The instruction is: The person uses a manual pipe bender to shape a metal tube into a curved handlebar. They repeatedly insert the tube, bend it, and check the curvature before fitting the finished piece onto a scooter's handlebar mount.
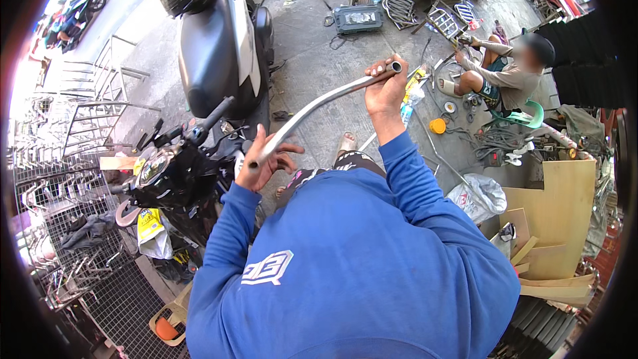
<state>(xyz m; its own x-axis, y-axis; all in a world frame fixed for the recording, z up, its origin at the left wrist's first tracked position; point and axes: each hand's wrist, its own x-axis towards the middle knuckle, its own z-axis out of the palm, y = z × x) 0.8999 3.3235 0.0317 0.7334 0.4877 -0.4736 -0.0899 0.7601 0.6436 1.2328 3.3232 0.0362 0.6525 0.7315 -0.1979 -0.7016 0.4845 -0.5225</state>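
Note:
A bent silver metal pipe (pixel 314 108) crosses in front of my chest, rising from lower left to upper right. Its hollow ends both show, and the stretch towards the upper right looks darker and brownish. My right hand (pixel 387 93) is closed round the pipe close to that upper end. Lower down, the other end lies in my left hand (pixel 267 161), across the palm between the thumb and the loosely spread fingers. Both arms are in blue sleeves.
Close on the left stand a motorcycle (pixel 216 60) and metal racks (pixel 100 119). A grey toolbox (pixel 357 19) sits on the floor ahead. To the right another person (pixel 512 73) sits low among cables, beyond a yellow tub (pixel 437 125). Wooden boards (pixel 565 213) lean at the lower right.

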